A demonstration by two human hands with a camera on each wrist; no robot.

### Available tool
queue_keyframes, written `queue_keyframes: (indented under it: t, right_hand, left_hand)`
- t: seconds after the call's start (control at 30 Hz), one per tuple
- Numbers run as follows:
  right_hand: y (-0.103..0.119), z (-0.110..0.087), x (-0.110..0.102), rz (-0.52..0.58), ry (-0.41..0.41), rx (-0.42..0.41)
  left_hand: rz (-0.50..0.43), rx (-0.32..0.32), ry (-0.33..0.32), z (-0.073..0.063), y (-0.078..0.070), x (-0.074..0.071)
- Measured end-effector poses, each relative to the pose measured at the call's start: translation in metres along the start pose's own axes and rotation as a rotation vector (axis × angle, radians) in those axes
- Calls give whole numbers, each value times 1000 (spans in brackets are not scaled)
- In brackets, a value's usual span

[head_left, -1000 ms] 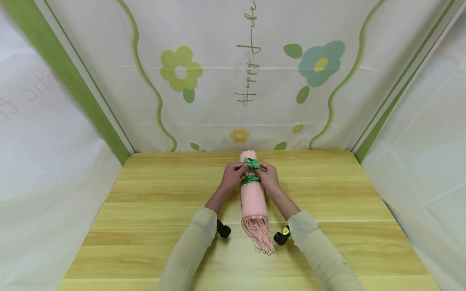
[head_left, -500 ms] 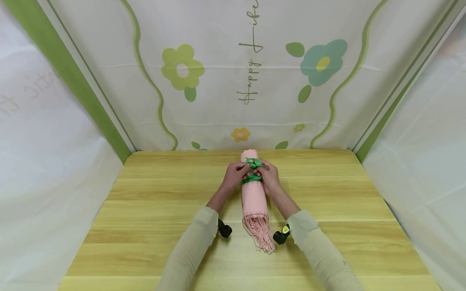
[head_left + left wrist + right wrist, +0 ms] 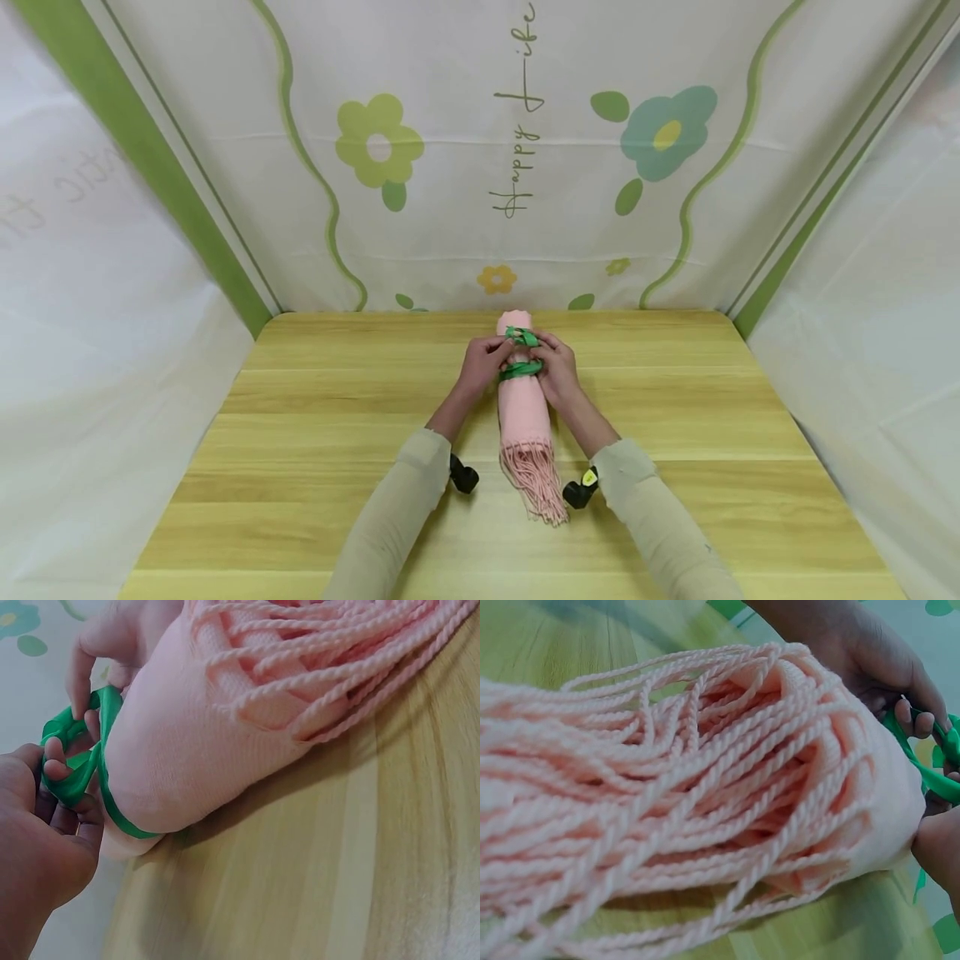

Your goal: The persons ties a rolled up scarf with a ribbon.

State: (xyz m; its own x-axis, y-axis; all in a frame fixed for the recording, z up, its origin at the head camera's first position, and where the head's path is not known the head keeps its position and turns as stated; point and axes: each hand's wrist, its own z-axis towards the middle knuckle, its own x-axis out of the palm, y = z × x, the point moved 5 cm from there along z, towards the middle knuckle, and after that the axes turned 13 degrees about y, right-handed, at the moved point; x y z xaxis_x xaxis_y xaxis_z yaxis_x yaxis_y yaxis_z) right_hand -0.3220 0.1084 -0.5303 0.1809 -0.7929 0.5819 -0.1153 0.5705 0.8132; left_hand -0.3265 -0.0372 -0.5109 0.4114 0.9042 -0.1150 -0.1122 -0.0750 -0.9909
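Observation:
A pink fringed scarf (image 3: 522,412), rolled into a cylinder, lies lengthwise on the wooden table with its fringe (image 3: 536,487) toward the person. Green ribbon (image 3: 520,370) circles the roll around its far half, and loops of it rise above the scarf between the hands. My left hand (image 3: 480,367) pinches the ribbon from the left side; in the left wrist view its fingers curl through a green loop (image 3: 71,784). From the right, my right hand (image 3: 557,371) grips the ribbon with bent fingers. In the right wrist view the scarf's fringe (image 3: 667,802) covers much of the scene, partly hiding the ribbon.
The wooden table (image 3: 315,467) runs back to a white fabric wall (image 3: 450,208) printed with flowers and lettering. White fabric hangs on both sides too. A black wrist camera (image 3: 463,475) is strapped at the left sleeve, another camera (image 3: 580,490) at the right.
The ribbon loops between the fingers have changed shape slightly, and the right fingers have shifted a little. The scarf stays in place, with both hands still at the ribbon.

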Motion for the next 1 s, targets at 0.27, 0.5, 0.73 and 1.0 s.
queue_keyframes:
  t: [0.27,0.5,0.73,1.0]
  right_hand:
    - [0,-2,0,58,-12,13]
    - [1,1,-3,25,-121,43]
    - [3,4,-3,109,-125,18]
    - [4,4,-3,255,-95,0]
  left_hand:
    - [-3,19,-9,3,6,1]
    - [-7,-8,0,5,7,3]
    - [-3,-5,-8,4,7,2]
    - [-62,7,-15,0,5,3]
